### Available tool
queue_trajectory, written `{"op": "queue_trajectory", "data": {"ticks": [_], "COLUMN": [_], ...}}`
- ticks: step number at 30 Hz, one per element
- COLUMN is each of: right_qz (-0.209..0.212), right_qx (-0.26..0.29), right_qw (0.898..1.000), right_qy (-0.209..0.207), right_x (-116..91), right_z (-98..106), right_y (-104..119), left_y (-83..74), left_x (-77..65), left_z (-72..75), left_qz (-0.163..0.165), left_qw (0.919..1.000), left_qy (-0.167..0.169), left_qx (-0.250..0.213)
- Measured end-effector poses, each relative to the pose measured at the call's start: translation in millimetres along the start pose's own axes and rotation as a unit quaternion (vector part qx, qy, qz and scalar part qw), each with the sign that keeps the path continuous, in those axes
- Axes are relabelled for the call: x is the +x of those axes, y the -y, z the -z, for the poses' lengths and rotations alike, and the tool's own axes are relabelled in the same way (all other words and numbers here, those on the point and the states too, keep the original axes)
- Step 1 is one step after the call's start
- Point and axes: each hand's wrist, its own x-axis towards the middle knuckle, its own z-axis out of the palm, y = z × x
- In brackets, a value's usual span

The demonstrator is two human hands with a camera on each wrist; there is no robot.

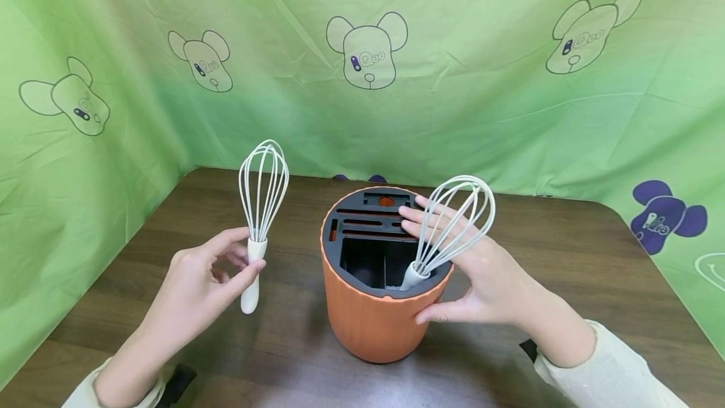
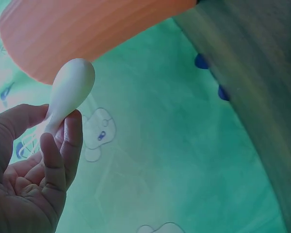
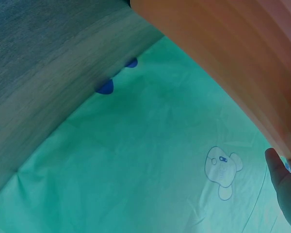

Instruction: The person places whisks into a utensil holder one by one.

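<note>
My left hand (image 1: 195,285) pinches a white whisk (image 1: 257,249) by its handle, left of the utensil holder and with the wire loops up. In the left wrist view, the handle's rounded end (image 2: 73,85) sticks out past thumb and fingers. The orange ribbed utensil holder (image 1: 374,323), topped by a black slotted insert (image 1: 354,282), stands upright. A second white whisk (image 1: 416,276) leans rightward out of its large front opening, lower handle hidden. Against the holder's right side rests my right hand (image 1: 487,272), straight fingers over the insert, behind the whisk's wires, thumb on the outer wall.
Around the holder spreads a dark brown wooden table (image 1: 294,357). A green cloth (image 1: 453,124) with printed bear heads hangs behind it and along both sides. The insert has several narrow slots behind its large opening.
</note>
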Motion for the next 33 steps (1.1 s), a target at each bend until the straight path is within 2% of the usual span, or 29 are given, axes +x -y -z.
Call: {"op": "queue_trajectory", "data": {"ticks": [16, 33], "right_qz": [0.002, 0.005], "right_qx": [0.003, -0.006], "right_qw": [1.000, 1.000], "right_qy": [0.001, -0.001], "right_x": [0, -1], "right_z": [0, -1], "right_y": [-1, -1], "left_y": [-15.9, -29.8], "left_x": [9.2, 19.5], "left_z": [3.2, 0.9], "left_qz": [-0.028, -0.066], "left_qw": [0.9994, 0.9958], "left_qy": [-0.020, -0.039], "left_qx": [-0.007, -0.050]}}
